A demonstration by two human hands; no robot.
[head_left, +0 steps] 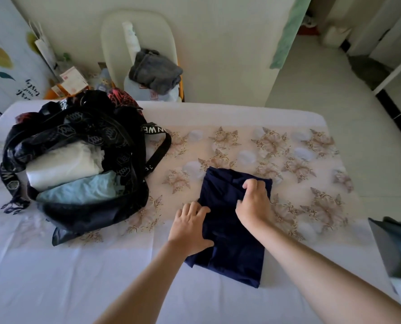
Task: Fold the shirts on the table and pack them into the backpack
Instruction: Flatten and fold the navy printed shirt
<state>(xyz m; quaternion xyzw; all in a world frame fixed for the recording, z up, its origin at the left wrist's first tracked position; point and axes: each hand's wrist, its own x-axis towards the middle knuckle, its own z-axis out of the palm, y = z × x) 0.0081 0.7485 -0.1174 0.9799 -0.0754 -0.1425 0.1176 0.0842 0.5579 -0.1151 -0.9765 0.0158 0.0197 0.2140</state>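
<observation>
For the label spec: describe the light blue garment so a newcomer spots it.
On the cloth-covered table, the black backpack lies open at the left. Two folded garments show in its mouth: the target is the pale blue shirt, nearer the camera than the white shirt; the navy shirt is outside.

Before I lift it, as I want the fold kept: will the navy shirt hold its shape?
Probably not: the navy shirt bunches under the right hand, so it looks floppy. Likely light; its thin layers lie flat.
</observation>
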